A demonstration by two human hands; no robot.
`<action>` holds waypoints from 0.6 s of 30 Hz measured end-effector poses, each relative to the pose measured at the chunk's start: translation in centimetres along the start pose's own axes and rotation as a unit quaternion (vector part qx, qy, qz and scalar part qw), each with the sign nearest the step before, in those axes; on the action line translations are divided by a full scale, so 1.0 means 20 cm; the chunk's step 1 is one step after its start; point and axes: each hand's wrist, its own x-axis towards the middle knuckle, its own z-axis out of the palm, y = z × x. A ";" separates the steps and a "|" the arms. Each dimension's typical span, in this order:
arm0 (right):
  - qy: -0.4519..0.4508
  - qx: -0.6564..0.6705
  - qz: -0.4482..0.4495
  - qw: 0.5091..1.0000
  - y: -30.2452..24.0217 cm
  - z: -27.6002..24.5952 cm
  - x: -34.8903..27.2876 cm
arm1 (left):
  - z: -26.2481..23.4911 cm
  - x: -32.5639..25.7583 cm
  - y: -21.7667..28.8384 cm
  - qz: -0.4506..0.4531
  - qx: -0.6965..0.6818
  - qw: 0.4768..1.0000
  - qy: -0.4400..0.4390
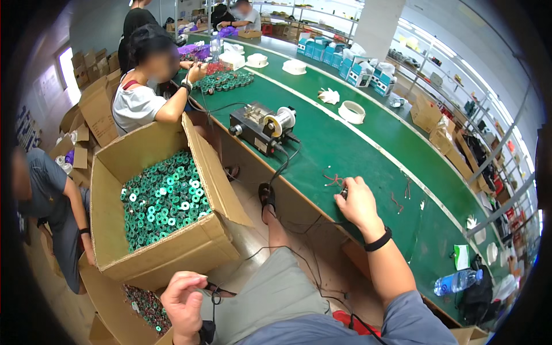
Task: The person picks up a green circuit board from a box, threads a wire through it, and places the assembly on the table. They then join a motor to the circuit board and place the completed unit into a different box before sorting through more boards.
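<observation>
My right hand [360,206] is over the green tabletop near its front edge, fingers closed round a small dark part [344,193]. Most of that part is hidden by the fingers, so its kind is unclear. Just beyond lie thin reddish wires [332,179]. My left hand [183,305] hangs beside my lap with its fingers loosely bent and the thumb apart; nothing shows in it. Near it stands a large cardboard box [167,261] full of small green ring-shaped parts [164,198]. Below, a second box holds more small dark and green parts [148,307].
A black machine with a wire spool [261,127] stands on the green table [310,155], its cables hanging over the edge. A water bottle [457,283] lies at right. White rings [351,112] sit on the far strip. A co-worker [146,95] sits at left; another person [54,207] is nearer.
</observation>
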 end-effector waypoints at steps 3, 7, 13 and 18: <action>-0.005 -0.002 -0.012 1.000 0.02 -0.01 0.00 | 0.11 0.00 -0.02 -0.012 -0.031 0.999 -0.018; -0.014 0.009 -0.051 0.999 0.10 -0.03 -0.01 | 0.23 -0.06 -0.04 -0.041 -0.040 0.998 -0.029; 0.018 0.153 -0.128 0.980 -0.09 -0.14 -0.07 | 0.31 -0.07 0.02 -0.114 -0.018 0.993 -0.035; -0.213 0.395 -0.281 0.848 -0.57 -0.21 -0.34 | 0.31 -0.10 -0.17 -0.228 -0.117 0.965 -0.049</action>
